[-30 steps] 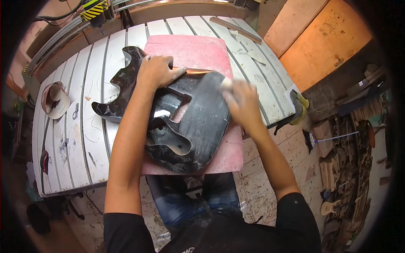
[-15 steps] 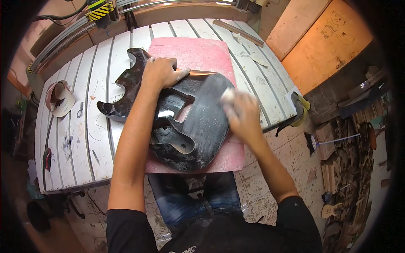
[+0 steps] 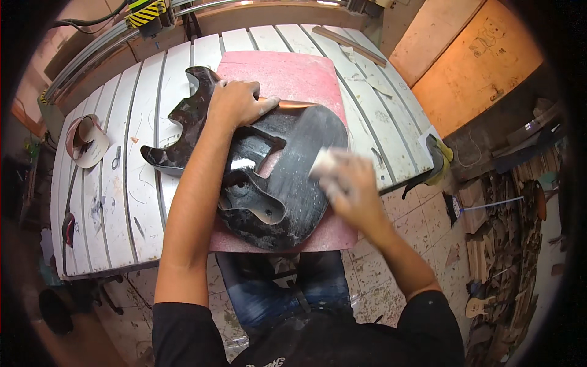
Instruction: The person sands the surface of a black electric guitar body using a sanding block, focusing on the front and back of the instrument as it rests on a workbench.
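Observation:
A glossy black electric guitar body [image 3: 299, 189] lies on a pink foam board [image 3: 275, 73], its routed cavities facing up. Its two horns point to the left, and a dull grey, dusty patch covers much of the right end. My left hand [image 3: 238, 103] grips the upper edge of the body, thumb out along the top. In my right hand [image 3: 351, 183], blurred by motion, is a small whitish sanding block [image 3: 323, 163], pressed against the dusty patch near the right edge. The fingers partly cover the block.
Under the foam is a white slatted table [image 3: 143, 202]. A visor-like cap [image 3: 87, 144] sits at its left, a wooden strip [image 3: 350, 46] at the far right. A machine rail [image 3: 202, 7] runs behind. Wood pieces [image 3: 498, 257] are stacked on the right beyond the tiled floor.
My right hand and the sanding block have moved down and slightly left over the guitar body. My left hand keeps its grip on the upper edge.

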Available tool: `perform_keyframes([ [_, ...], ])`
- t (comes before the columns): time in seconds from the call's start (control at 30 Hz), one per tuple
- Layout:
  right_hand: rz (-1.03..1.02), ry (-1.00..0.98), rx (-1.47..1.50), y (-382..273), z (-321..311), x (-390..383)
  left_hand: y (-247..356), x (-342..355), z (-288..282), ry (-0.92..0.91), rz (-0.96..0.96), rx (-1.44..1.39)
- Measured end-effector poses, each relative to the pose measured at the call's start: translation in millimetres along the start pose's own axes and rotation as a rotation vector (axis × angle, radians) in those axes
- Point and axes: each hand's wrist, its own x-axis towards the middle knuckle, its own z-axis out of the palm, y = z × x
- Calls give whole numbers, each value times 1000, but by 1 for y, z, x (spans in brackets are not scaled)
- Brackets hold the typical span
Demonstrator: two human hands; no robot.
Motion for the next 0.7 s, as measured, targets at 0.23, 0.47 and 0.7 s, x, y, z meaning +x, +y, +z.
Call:
perform_keyframes([
  [0.23,43,69,-140,14,-1,9,9,5,8,16,6,-17],
  [0.47,201,91,-69,47,-13,38,7,7,10,13,30,-39],
  [0.7,-34,-65,74,-16,-17,-16,7,1,-2,-18,-11,-3],
])
